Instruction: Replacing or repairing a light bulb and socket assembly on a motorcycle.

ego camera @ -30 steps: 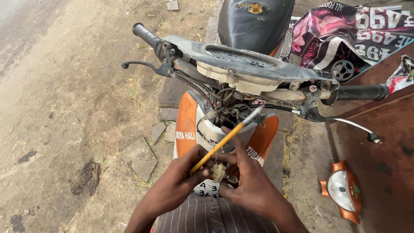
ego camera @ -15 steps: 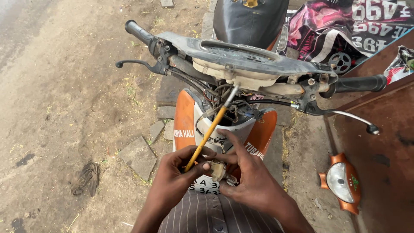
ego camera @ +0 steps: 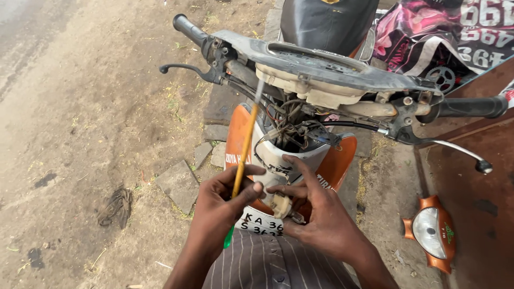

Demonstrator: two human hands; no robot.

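Holding a small cream plug (ego camera: 280, 204) between thumb and fingers, the right hand (ego camera: 316, 217) sits nearest the camera, at about six o'clock in the view, closed around the part just above the number plate (ego camera: 259, 223) of the scooter. The plug looks light, hard plastic, likely brittle at its edges, with a short stub of wire trailing off toward four o'clock; it is best pinched by its flat sides, as it is here, and not by the wire. Just beside it, the left hand (ego camera: 220, 206) is wrapped shut on a screwdriver (ego camera: 244, 145), fingers round the yellow shaft low down, the green end of the handle poking out below the palm. The tool is stiff and thin, light enough for one hand, though the smooth shaft may slip more easily than the handle would. Its long axis runs from seven o'clock up to about one o'clock, tip pointing away from the person toward the open front of the scooter. Farther off, the tip ends near a tangle of wires (ego camera: 292, 126) under the bare handlebar (ego camera: 332, 67). Well apart at four o'clock, an orange headlight unit (ego camera: 431, 233) lies on the ground.
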